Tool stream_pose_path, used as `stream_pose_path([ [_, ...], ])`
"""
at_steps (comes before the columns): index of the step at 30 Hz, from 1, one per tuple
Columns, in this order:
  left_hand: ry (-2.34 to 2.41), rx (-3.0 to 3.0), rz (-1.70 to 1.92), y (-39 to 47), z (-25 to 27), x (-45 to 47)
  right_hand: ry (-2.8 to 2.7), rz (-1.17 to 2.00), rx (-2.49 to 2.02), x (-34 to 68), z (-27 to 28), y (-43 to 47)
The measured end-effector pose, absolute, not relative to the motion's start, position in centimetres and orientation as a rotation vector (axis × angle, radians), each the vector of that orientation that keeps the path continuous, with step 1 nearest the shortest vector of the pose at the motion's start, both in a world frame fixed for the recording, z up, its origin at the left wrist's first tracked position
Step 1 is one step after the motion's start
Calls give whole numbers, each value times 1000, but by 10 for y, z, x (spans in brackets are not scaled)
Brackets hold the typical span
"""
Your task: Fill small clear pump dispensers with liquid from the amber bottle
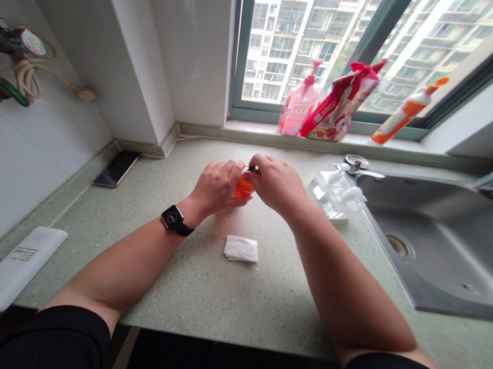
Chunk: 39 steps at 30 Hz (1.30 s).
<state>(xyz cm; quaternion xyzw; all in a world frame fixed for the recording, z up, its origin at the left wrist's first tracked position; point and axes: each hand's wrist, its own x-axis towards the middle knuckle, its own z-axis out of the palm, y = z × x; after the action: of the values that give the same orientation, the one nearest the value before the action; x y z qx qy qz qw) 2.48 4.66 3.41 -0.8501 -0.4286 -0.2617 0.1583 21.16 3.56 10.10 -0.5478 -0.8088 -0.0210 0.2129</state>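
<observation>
My left hand (219, 186) is wrapped round a small orange container (243, 188), most of which my fingers hide. At the container's top, the fingers of my right hand (277, 180) are closed on a black part that looks like a cap (253, 170). Both hands meet over the green speckled counter (192, 277). Nearer to me lies a folded white tissue (241, 248), touched by neither hand. To the right of my right hand stands a clear block-like holder (337, 194) with white pieces on it, their kind unclear.
A steel sink (445, 245) with a tap (364, 168) is on the right. On the sill stand a pink pump bottle (298, 108), a red bag (341, 103) and an orange bottle (404, 117). At left lie a phone (117, 169) and a white power bank (14, 271) with a cable.
</observation>
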Motion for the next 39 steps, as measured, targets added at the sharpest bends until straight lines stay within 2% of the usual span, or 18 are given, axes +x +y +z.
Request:
stream_pose_path([
  [20,-1306,-2424,-748,45,32,29,-2380,-93,-1458,215,101,40],
  [31,-1326,-2453,-736,42,37,30,-2463,19,-1311,231,108,34],
  [39,-1284,-2473,-742,41,36,33,-2334,20,-1654,222,117,27],
])
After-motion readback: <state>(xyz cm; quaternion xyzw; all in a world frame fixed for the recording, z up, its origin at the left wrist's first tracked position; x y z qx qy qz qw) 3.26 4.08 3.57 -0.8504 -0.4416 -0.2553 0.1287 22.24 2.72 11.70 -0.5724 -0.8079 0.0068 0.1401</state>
